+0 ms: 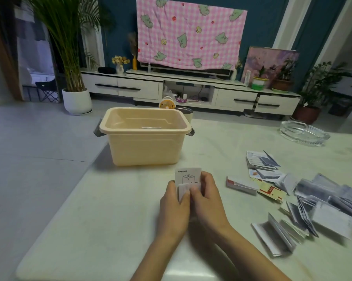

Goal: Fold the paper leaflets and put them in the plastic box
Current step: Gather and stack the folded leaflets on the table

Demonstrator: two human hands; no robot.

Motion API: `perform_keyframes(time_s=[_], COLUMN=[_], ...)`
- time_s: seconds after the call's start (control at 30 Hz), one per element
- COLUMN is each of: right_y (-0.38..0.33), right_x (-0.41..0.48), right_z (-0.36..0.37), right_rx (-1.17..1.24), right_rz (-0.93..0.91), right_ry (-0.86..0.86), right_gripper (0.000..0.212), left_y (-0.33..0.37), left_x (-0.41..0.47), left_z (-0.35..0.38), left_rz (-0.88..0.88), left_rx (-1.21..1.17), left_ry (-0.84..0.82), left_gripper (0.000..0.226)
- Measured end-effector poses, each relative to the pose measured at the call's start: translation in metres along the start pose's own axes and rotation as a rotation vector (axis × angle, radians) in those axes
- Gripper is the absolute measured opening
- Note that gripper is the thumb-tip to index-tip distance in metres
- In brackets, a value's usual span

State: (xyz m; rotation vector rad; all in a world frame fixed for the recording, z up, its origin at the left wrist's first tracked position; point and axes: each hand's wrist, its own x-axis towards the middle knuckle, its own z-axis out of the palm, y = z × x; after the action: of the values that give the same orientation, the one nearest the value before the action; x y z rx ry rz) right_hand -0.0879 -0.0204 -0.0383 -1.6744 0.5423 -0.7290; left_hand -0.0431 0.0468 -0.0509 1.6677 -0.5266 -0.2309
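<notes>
We hold a small white leaflet [188, 180] just above the desk [114, 199], near the plastic box [144, 136]. Left hand [174, 207] and right hand [206, 201] each keep a pinching grip on its lower folded part. It looks light, thin and floppy, so we would hold it along the creased edge.

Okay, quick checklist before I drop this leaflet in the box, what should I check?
1. Leaflet gripped by left hand and right hand: ok.
2. Fold finished: cannot tell, the hands cover its lower part.
3. Box open, no lid on: ok.
4. Room in box: ok, the inside looks nearly empty.
5. Path from hands to box: ok, nothing stands between.
</notes>
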Motion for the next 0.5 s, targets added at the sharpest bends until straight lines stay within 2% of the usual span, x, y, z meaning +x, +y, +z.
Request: perform_keyframes(time_s=[0.13,0.2,0.27,0.33,0.43,0.5], right_y=[0.006,0.013,0.023,0.027,0.015,0.0], right_x=[0.0,0.0,0.0,0.0,0.004,0.011], right_z=[-0.008,-0.012,-0.015,-0.018,-0.026,-0.04], right_rx=[-0.035,-0.14,-0.251,-0.311,-0.394,-0.536], right_rz=[-0.095,-0.129,-0.144,-0.148,-0.193,-0.283], right_ry=[-0.063,-0.085,-0.063,-0.033,-0.115,-0.213], right_gripper=[0.02,0.013,0.004,0.007,0.014,0.01], left_y=[-0.004,-0.003,-0.006,-0.008,-0.01,-0.01], left_x=[0.005,0.003,0.001,0.001,0.004,0.007], left_z=[-0.007,-0.006,-0.002,-0.001,-0.002,-0.004], left_rz=[0.102,0.13,0.147,0.152,0.118,0.069], left_rx=[0.06,0.086,0.156,0.202,0.119,0.042], left_ry=[-0.035,-0.09,-0.14,-0.151,-0.1,-0.063], left_gripper=[0.007,0.01,0.01,0.007,0.003,0.011])
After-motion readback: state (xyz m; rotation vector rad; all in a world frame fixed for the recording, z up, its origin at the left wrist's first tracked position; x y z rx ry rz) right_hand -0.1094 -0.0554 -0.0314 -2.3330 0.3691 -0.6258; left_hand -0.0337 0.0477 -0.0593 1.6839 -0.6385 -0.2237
